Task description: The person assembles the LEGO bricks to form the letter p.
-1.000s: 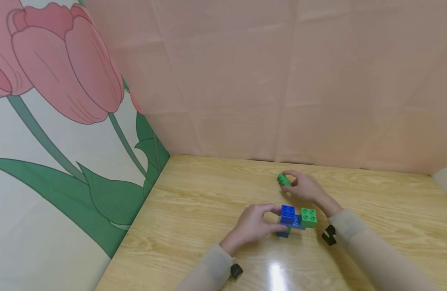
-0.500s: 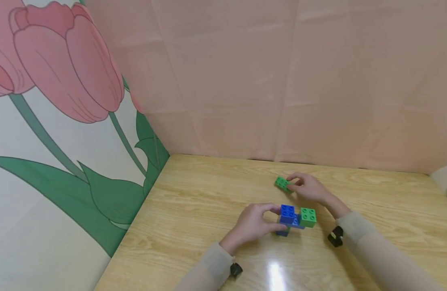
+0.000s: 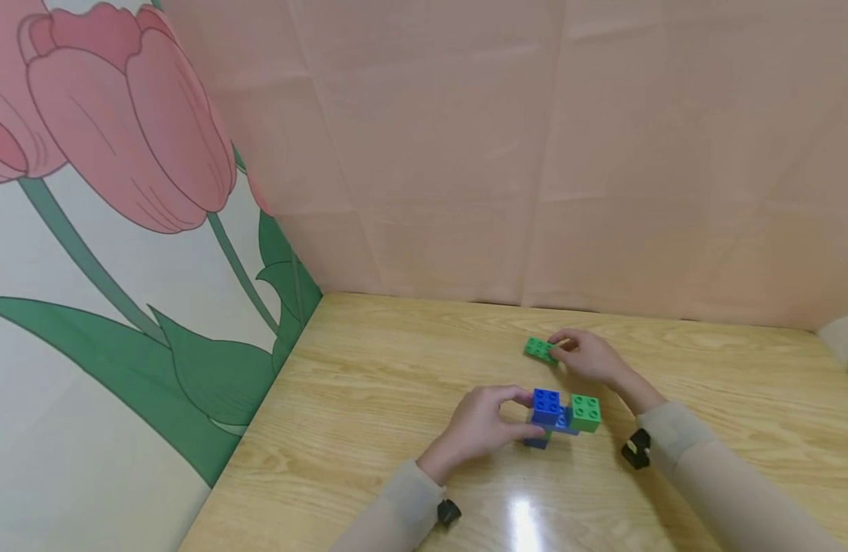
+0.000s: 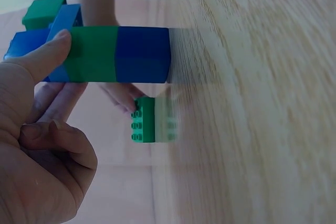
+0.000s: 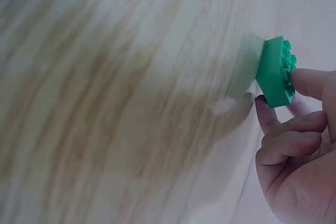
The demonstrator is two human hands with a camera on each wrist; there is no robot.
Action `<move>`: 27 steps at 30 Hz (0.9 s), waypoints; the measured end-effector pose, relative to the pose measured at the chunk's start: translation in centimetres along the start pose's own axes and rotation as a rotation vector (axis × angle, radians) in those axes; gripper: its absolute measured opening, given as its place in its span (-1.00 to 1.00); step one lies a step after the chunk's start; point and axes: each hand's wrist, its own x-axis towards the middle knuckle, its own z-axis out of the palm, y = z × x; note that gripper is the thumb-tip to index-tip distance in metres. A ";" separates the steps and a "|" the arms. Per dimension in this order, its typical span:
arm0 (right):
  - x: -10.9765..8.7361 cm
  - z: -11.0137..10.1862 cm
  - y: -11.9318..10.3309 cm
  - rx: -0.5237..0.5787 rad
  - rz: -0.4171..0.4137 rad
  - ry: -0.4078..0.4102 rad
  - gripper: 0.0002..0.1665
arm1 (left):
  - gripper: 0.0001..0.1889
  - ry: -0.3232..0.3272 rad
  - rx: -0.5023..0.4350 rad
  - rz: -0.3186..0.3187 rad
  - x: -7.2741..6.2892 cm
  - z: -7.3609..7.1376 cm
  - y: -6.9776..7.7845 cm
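My left hand (image 3: pixel 481 425) grips a small stack of toy building bricks standing on the table. In the left wrist view, a dark blue brick (image 4: pixel 143 55) forms its base, with a green brick (image 4: pixel 94 55) above. A lighter blue brick (image 3: pixel 565 422) juts out to the right, carrying a square dark blue brick (image 3: pixel 546 405) and a square green brick (image 3: pixel 586 414). Farther back, a longer green brick (image 3: pixel 537 349) lies studs up. My right hand (image 3: pixel 589 359) holds its right end, with one fingertip on the studs and another low at the end face (image 5: pixel 278 100).
The wooden table (image 3: pixel 396 360) meets a pinkish cloth backdrop (image 3: pixel 424 192) behind the bricks. A tulip-printed panel (image 3: pixel 120 230) borders the left side. Dark devices sit at both wrists, such as the black one (image 3: pixel 448 513) at the left cuff.
The longer green brick has turned from its side to studs up, and my right hand has shifted slightly right to its end. My left hand and the stack have stayed in place.
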 end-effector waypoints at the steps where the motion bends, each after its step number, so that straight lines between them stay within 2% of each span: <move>1: 0.0 0.0 0.1 -0.004 0.003 0.003 -0.54 | -0.54 0.000 0.002 0.001 0.0 0.0 0.0; 16: 0.5 -0.1 0.9 -0.038 0.040 0.035 -0.50 | -0.54 -0.001 0.004 0.003 0.1 0.1 -0.1; 21: 0.5 0.1 1.0 -0.036 0.037 0.046 -0.30 | -0.54 -0.005 -0.005 0.006 0.3 0.2 -0.3; 27: 0.7 0.5 1.0 -0.058 0.043 0.036 -0.09 | -0.55 -0.001 0.000 -0.022 0.3 0.2 -0.2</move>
